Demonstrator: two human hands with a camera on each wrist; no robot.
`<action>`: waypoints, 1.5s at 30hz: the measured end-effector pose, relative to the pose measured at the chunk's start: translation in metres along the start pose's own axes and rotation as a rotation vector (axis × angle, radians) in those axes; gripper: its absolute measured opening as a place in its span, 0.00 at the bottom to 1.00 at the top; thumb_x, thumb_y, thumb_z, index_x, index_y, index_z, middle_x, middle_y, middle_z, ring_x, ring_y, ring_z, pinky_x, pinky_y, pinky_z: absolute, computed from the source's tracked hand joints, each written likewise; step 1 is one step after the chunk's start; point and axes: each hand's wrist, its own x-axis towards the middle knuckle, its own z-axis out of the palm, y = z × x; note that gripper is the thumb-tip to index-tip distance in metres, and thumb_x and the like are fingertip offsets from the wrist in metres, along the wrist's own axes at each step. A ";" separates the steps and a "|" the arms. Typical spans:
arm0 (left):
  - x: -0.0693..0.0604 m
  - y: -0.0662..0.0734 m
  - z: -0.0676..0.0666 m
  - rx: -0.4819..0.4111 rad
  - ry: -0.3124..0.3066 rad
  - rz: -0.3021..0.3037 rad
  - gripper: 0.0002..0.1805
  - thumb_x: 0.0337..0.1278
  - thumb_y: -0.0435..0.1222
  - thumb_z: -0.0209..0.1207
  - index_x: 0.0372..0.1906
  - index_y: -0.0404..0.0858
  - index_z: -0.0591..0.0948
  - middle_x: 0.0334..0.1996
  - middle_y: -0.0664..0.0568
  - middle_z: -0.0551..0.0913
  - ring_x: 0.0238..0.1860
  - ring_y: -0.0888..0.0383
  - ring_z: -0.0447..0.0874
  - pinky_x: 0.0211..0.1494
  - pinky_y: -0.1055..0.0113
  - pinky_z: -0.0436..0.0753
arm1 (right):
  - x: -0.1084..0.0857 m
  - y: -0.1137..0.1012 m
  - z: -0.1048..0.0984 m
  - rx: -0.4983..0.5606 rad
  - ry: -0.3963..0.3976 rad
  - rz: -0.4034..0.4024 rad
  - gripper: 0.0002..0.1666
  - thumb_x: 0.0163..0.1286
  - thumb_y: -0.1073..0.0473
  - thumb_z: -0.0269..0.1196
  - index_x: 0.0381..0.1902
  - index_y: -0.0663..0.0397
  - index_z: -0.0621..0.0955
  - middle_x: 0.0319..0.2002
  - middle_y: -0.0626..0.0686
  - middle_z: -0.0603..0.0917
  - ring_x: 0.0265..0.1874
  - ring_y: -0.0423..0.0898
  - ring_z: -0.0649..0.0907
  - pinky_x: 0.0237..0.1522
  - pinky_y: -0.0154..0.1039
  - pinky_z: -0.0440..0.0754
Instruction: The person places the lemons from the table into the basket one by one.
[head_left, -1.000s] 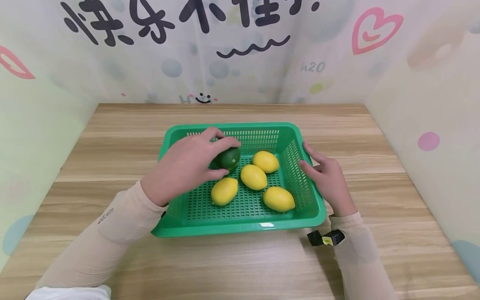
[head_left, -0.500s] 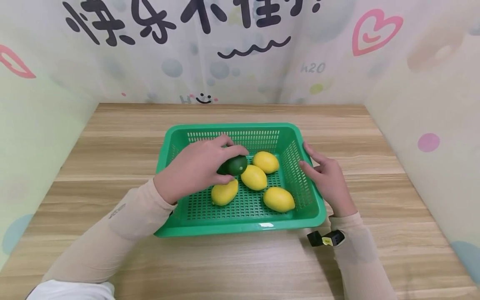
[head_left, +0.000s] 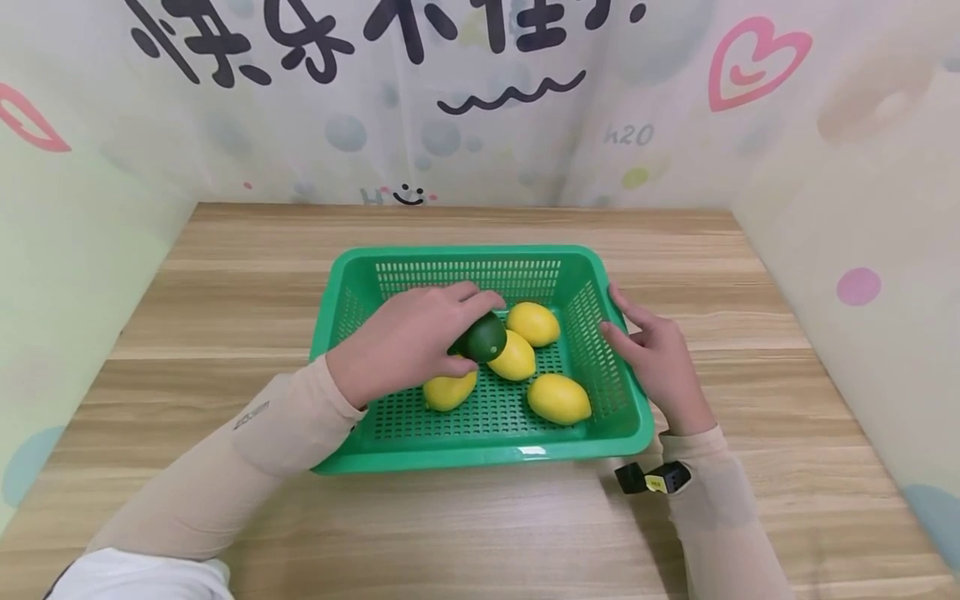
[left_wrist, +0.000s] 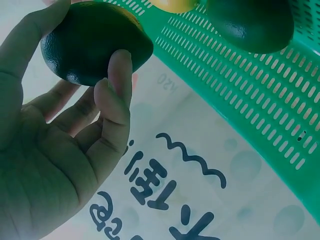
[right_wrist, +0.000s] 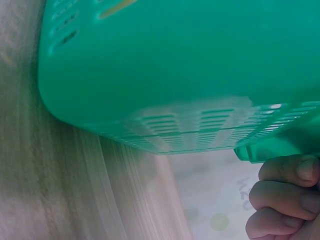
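Observation:
A green plastic basket (head_left: 480,460) with slotted walls sits on the table. My left hand (head_left: 420,337) reaches into it from the left and holds a dark green lime (head_left: 487,337) between thumb and fingers, as the left wrist view also shows. Another dark green lime (left_wrist: 250,22) lies in the basket in that view; the hand covers it in the head view. Beside the held lime are a front lemon (head_left: 447,392), a middle lemon (head_left: 517,358), a back lemon (head_left: 533,323) and a right lemon (head_left: 559,399). My right hand (head_left: 663,358) grips the basket's right rim, its fingers curled in the right wrist view.
The wooden table (head_left: 465,533) extends on all sides of the basket. A printed curtain (head_left: 480,142) with dark lettering closes off the back and sides. A small black camera (head_left: 666,477) is strapped to the right wrist.
My left hand has moved right and slightly toward the front with the lime, which now partly covers the middle lemon. The right hand, basket and lemons have stayed in place.

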 end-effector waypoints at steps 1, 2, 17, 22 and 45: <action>0.000 0.000 0.000 0.002 -0.005 0.002 0.37 0.49 0.39 0.78 0.66 0.40 0.77 0.50 0.49 0.82 0.41 0.52 0.84 0.48 0.57 0.85 | 0.000 0.000 0.000 -0.001 0.001 0.001 0.34 0.78 0.50 0.62 0.78 0.41 0.67 0.39 0.70 0.88 0.20 0.48 0.88 0.23 0.43 0.87; 0.000 0.001 0.001 0.002 -0.009 0.004 0.37 0.49 0.39 0.78 0.65 0.40 0.76 0.50 0.49 0.82 0.40 0.52 0.84 0.47 0.58 0.85 | 0.000 0.000 0.000 -0.002 0.003 0.000 0.34 0.78 0.50 0.62 0.78 0.41 0.67 0.39 0.70 0.88 0.20 0.48 0.88 0.23 0.43 0.87; 0.005 0.001 0.010 0.032 -0.066 0.069 0.32 0.47 0.37 0.79 0.57 0.39 0.77 0.43 0.51 0.82 0.37 0.53 0.83 0.45 0.59 0.84 | 0.000 0.002 0.001 -0.010 0.003 -0.011 0.34 0.78 0.51 0.61 0.78 0.43 0.66 0.42 0.71 0.87 0.21 0.47 0.89 0.24 0.43 0.87; 0.005 0.000 0.015 0.030 -0.075 0.105 0.31 0.44 0.37 0.81 0.54 0.41 0.77 0.41 0.53 0.82 0.36 0.54 0.83 0.43 0.60 0.85 | 0.000 0.002 0.001 -0.032 0.009 -0.007 0.34 0.79 0.51 0.61 0.78 0.45 0.67 0.35 0.69 0.88 0.19 0.47 0.88 0.23 0.42 0.87; 0.009 0.004 0.025 0.091 -0.156 0.220 0.30 0.44 0.42 0.82 0.51 0.45 0.78 0.39 0.53 0.80 0.32 0.54 0.80 0.42 0.63 0.83 | 0.001 0.002 0.001 -0.046 0.014 0.002 0.34 0.78 0.51 0.61 0.78 0.44 0.67 0.36 0.69 0.88 0.20 0.47 0.88 0.23 0.42 0.87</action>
